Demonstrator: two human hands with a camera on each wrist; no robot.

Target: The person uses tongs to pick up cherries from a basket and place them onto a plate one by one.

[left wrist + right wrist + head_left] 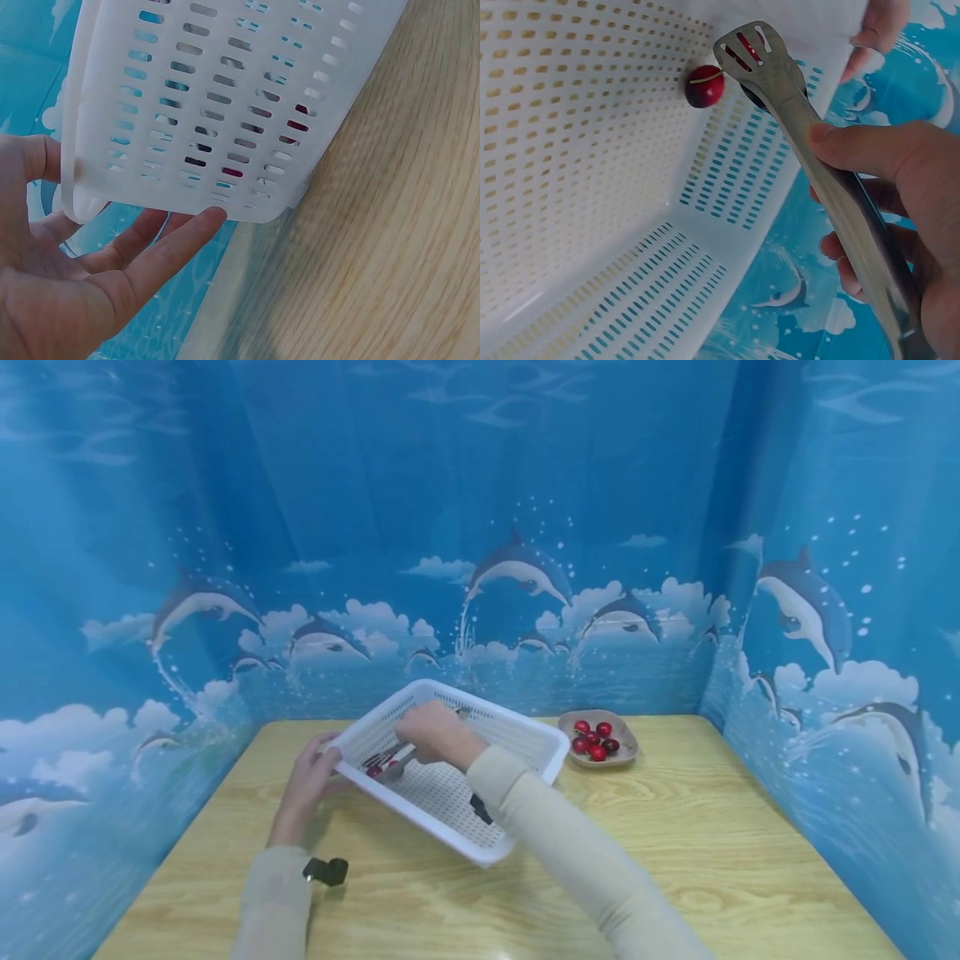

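A white perforated basket [420, 814] is tilted above the wooden table in the head view. My left hand [307, 781] grips the rim at its left end, with fingers spread under the basket wall in the left wrist view. Inside the basket, my right hand [435, 731] holds metal tongs [832, 187] with slotted heads. Red shows through the slots of the tongs' head, apparently a cherry between the heads. Another dark red cherry [705, 86] with a stem lies beside it in the basket's corner.
Right of the basket, a shallow beige dish [628, 750] holds several cherries [596, 752]. The wooden table [675, 860] stretches toward me. Blue dolphin-print curtains [480, 527] enclose the back and sides.
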